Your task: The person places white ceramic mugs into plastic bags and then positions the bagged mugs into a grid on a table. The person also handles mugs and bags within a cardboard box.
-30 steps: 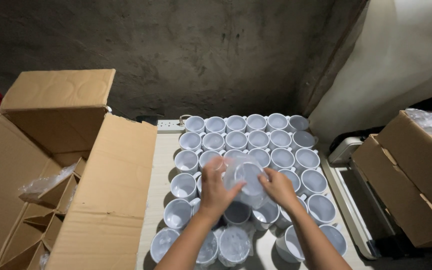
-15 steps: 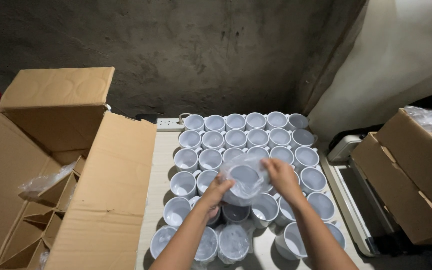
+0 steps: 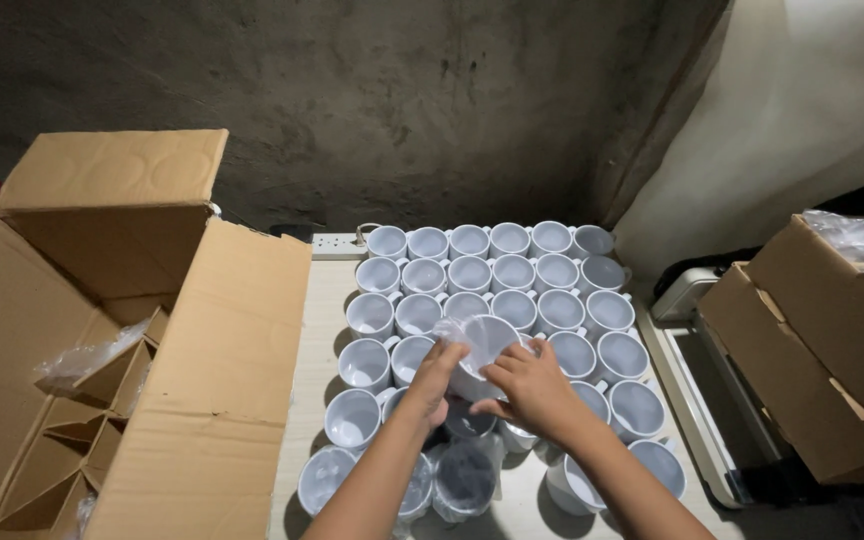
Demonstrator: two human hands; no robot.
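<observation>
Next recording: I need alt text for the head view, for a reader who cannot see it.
Two bare hands, left hand and right hand, hold one white ceramic mug in a thin clear plastic bag above rows of identical white mugs on a pale table. An open brown cardboard box with dividers stands to the left.

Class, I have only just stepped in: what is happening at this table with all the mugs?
A person holds one white mug in both hands, the left hand and right hand gripping it and its thin clear plastic wrap above the table. Rows of unwrapped white mugs stand open side up behind it, a few wrapped mugs sit nearest the person, and an open cardboard box with dividers lies to the left.
</observation>
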